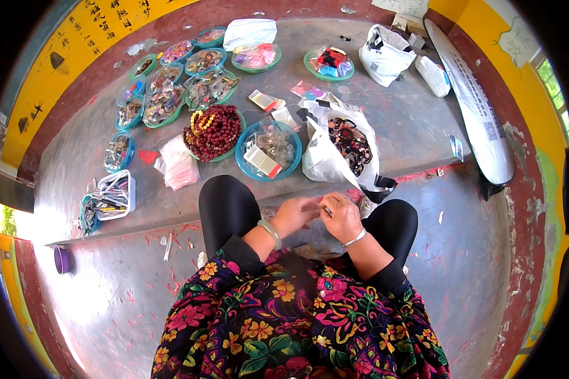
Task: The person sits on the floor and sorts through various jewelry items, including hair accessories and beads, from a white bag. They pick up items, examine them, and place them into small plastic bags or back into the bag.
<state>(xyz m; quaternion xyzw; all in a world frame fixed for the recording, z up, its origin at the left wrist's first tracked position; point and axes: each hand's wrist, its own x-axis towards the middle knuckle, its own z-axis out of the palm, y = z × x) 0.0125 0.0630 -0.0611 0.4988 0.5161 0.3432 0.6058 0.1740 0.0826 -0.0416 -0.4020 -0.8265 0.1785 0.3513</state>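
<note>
My left hand (pixel 294 214) and my right hand (pixel 341 216) meet between my knees, fingertips close together. The right one is closed, thumb against its curled fingers. Bent fingers of the left point toward it, also pinched in. Whatever lies between them is too small to make out. Just beyond, a white bag (pixel 323 159) lies open with dark beaded strands (pixel 350 146) inside. Left of it stands a blue basin (pixel 241 153) holding small bagged pieces and a white and red box (pixel 262 162). A heap of dark red beads (pixel 212 136) with some yellow ones fills a green basin.
Several basins of small bagged parts, such as a green basin (pixel 212 88), cover the raised platform at left. Clear plastic bags (pixel 178 163) lie near the beads. A white tray of tools (pixel 116 194) sits at the platform's left edge. White bags (pixel 385 57) stand far right.
</note>
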